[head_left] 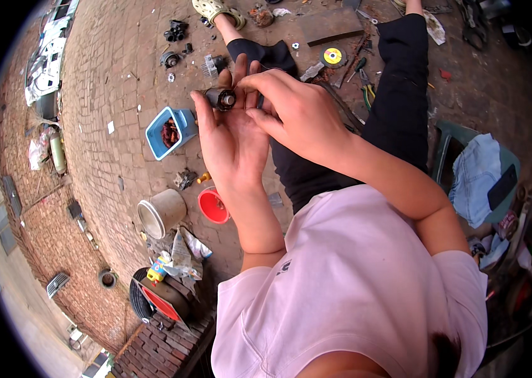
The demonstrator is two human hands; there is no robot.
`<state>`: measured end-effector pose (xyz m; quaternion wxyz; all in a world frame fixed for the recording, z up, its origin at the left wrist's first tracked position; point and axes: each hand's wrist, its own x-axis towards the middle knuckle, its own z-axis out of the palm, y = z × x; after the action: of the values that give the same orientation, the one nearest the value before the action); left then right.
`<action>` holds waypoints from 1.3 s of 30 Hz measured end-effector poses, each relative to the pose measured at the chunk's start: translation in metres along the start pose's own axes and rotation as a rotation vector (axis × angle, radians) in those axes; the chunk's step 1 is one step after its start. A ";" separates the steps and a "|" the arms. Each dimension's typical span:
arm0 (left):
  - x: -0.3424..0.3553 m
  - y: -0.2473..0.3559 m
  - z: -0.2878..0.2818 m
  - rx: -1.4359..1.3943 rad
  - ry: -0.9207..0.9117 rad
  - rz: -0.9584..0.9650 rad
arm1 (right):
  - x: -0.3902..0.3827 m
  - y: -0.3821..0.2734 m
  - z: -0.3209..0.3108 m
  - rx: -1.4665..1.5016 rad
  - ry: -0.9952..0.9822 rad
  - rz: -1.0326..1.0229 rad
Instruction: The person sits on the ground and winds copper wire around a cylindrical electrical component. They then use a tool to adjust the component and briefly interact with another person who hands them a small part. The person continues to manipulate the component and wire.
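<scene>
Left hand [236, 142]: palm upward, thumb and fingers pinching a dark cylindrical part [217, 98] with a metallic end showing. Right hand [304, 112]: fingers bent beside the left fingers, thumb near the index finger; cannot tell whether anything is pinched there. The part sits at the left palm's thumb side, above the brick floor [105, 94]. A blue basin [186, 121] containing reddish-brown pieces stands to the left, a red bucket [212, 215] nearer the body
</scene>
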<state>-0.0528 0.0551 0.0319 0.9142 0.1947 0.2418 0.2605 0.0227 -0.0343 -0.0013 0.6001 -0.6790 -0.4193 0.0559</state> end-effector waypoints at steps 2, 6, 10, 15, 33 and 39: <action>-0.001 0.000 0.000 0.000 0.003 -0.010 | -0.001 0.001 0.000 -0.005 -0.043 0.016; 0.001 0.000 -0.004 0.001 0.027 -0.035 | -0.003 0.001 0.000 0.038 -0.052 0.010; 0.000 0.003 -0.005 0.071 0.103 -0.036 | -0.003 -0.007 -0.008 0.241 -0.159 0.203; 0.003 -0.008 -0.015 0.146 0.024 0.064 | 0.007 -0.004 -0.021 0.687 -0.279 0.434; 0.008 0.024 -0.022 0.227 0.138 0.234 | 0.003 0.043 -0.099 0.568 -0.439 0.546; 0.003 0.044 -0.032 0.326 0.065 0.247 | -0.013 0.068 -0.138 0.414 -0.305 0.545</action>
<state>-0.0852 0.0987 0.0261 0.8234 0.3598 0.2847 0.3340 0.1287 -0.1438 -0.0273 0.6182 -0.6139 -0.2878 0.3976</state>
